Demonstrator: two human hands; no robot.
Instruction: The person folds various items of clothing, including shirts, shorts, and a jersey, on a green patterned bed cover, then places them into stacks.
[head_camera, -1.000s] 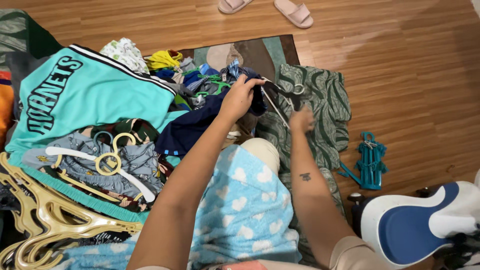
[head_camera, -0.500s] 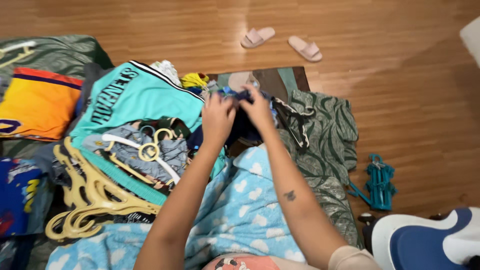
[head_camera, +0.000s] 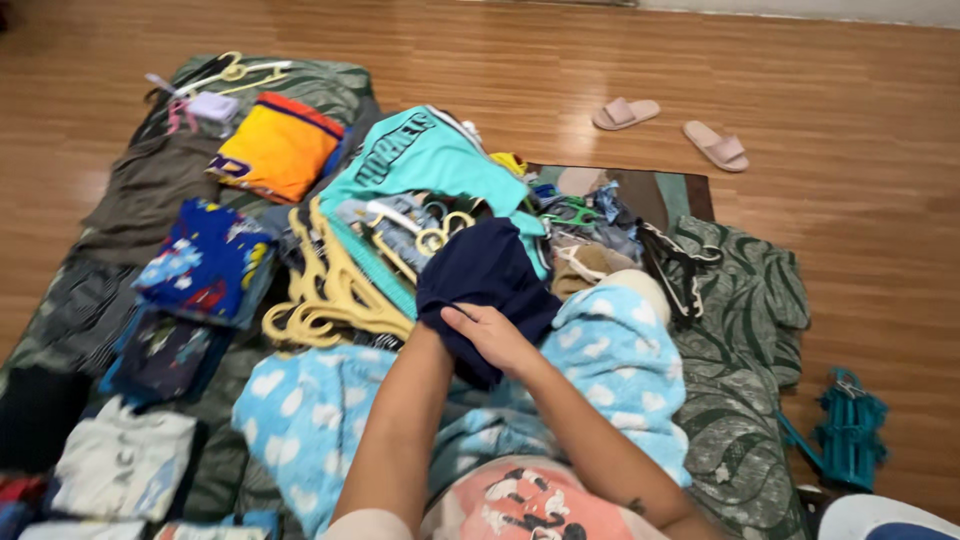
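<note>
A dark navy garment (head_camera: 485, 270) lies bunched over my lap, on light blue fabric with white hearts (head_camera: 620, 350). My right hand (head_camera: 492, 336) rests on its near edge, fingers closed on the cloth. My left hand (head_camera: 432, 338) meets it from the left and is mostly tucked under the navy cloth and the right hand, gripping the same edge. Just left of the garment is a stack of cream plastic hangers (head_camera: 325, 290). A teal jersey (head_camera: 420, 155) lies beyond it.
Folded clothes (head_camera: 205, 260) sit in piles on the left, with an orange and yellow garment (head_camera: 280, 145) further back. A black hanger (head_camera: 680, 270) lies on green patterned cloth (head_camera: 750, 300). Teal hangers (head_camera: 850, 440) and pink slippers (head_camera: 625, 113) are on the wooden floor.
Both hands drew the navy garment off the clothes pile toward my lap. The black hanger now lies on the green cloth. The view swung left, showing more folded piles.
</note>
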